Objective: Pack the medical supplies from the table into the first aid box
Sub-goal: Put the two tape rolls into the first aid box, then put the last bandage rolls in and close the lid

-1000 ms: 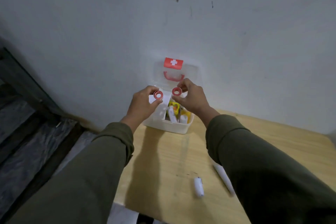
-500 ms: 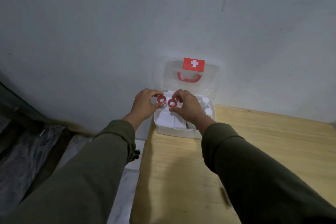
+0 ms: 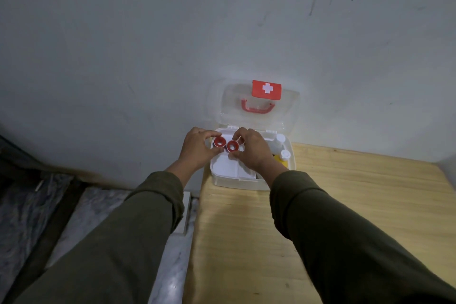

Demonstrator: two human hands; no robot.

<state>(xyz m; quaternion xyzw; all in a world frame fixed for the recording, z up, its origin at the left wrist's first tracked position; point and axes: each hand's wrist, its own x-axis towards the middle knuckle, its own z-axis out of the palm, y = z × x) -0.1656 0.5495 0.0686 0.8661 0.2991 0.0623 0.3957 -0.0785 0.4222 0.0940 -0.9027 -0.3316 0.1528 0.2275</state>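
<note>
Two red tape rolls, left roll (image 3: 219, 142) and right roll (image 3: 232, 146), holes facing the camera, pinched by left hand (image 3: 196, 149) and right hand (image 3: 254, 150).

- The pale wooden counter (image 3: 345, 205) lies bare in front of and to the right of the white plastic first aid box (image 3: 237, 181).
- The box's clear plastic lid (image 3: 291, 106) stands open against the grey wall (image 3: 148, 57), blocking any approach from behind.
- Both hands, left hand (image 3: 195, 149) and right hand (image 3: 254, 150), each pinching a small red tape roll, crowd the box's left opening.
- White bottles (image 3: 280, 140) fill its right side.
</note>
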